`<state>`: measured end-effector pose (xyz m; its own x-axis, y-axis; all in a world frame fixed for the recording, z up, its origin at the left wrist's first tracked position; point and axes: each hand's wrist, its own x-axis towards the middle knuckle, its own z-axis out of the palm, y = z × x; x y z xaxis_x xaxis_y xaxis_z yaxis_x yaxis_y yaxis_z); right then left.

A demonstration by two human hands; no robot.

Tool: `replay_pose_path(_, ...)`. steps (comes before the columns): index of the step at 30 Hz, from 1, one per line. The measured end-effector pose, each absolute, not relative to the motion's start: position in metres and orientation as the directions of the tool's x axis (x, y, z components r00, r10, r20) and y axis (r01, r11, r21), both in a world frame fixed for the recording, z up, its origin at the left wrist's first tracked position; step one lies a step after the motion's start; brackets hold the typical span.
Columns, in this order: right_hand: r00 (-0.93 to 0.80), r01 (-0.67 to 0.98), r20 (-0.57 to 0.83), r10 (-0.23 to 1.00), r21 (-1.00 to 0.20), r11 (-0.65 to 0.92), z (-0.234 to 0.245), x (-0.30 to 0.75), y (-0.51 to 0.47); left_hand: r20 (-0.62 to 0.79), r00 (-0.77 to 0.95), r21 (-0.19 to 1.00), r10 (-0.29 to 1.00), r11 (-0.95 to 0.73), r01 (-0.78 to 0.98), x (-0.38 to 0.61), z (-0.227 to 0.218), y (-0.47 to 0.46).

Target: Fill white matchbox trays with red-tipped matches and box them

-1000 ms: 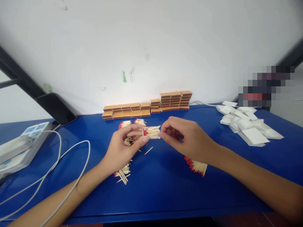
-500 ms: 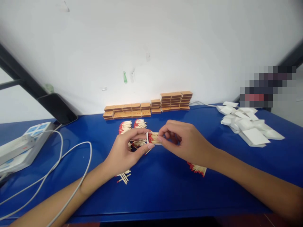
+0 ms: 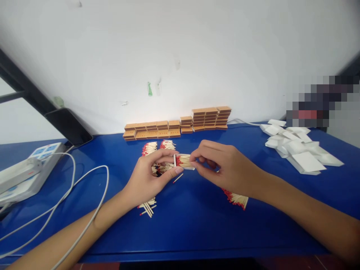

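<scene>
My left hand (image 3: 153,172) grips a small white matchbox tray (image 3: 174,160) by its left end, thumb in front and fingers behind. Red-headed matches (image 3: 184,161) lie in the tray, heads toward the left. At the tray's right end, my right hand (image 3: 218,163) is closed, its thumb and forefinger pinching the plain ends of the matches. Piles of loose matches (image 3: 149,148) lie behind and beneath my left hand, some hidden by it. Another heap of matches (image 3: 237,198) sits under my right wrist, partly covered.
Stacked orange matchboxes (image 3: 210,119) line the wall at the back. White empty trays (image 3: 299,146) are heaped at the right. On the left are a power strip (image 3: 36,168), a white cable (image 3: 105,187) across my left forearm and a black phone-like slab (image 3: 69,127).
My right thumb and forefinger have shifted slightly right along the matches, so more of them shows in the tray. The left hand keeps its hold on the tray.
</scene>
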<state>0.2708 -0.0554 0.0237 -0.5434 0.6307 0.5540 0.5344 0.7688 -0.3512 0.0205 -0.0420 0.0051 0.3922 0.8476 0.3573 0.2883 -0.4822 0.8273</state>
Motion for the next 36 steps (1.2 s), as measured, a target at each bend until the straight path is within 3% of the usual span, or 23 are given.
replay_pose_path(5,-0.565,0.509,0.579,0.588,-0.316,0.801,0.025,0.271,-0.057,0.329,0.374,0.864,0.867,-0.437,0.252,0.021,0.006,-0.041)
replay_pose_path(11,-0.354,0.659,0.608,0.71,-0.377,0.651,0.024,0.274,-0.052,0.315,0.325,0.895,0.892,-0.393,0.21,0.022,0.006,-0.039)
replay_pose_path(18,-0.342,0.648,0.589,0.732,-0.416,0.638,0.016,0.266,-0.051,0.302,0.34,0.911,0.891,-0.375,0.173,0.023,0.006,-0.04)
replay_pose_path(26,-0.379,0.571,0.691,0.616,-0.349,0.743,0.014,0.264,-0.052,0.305,0.336,0.916,0.891,-0.371,0.153,0.022,0.007,-0.04)
replay_pose_path(36,-0.457,0.554,0.691,0.559,-0.271,0.787,0.011,0.266,-0.054,0.251,0.303,0.951,0.919,-0.293,0.101,0.023,0.008,-0.039)
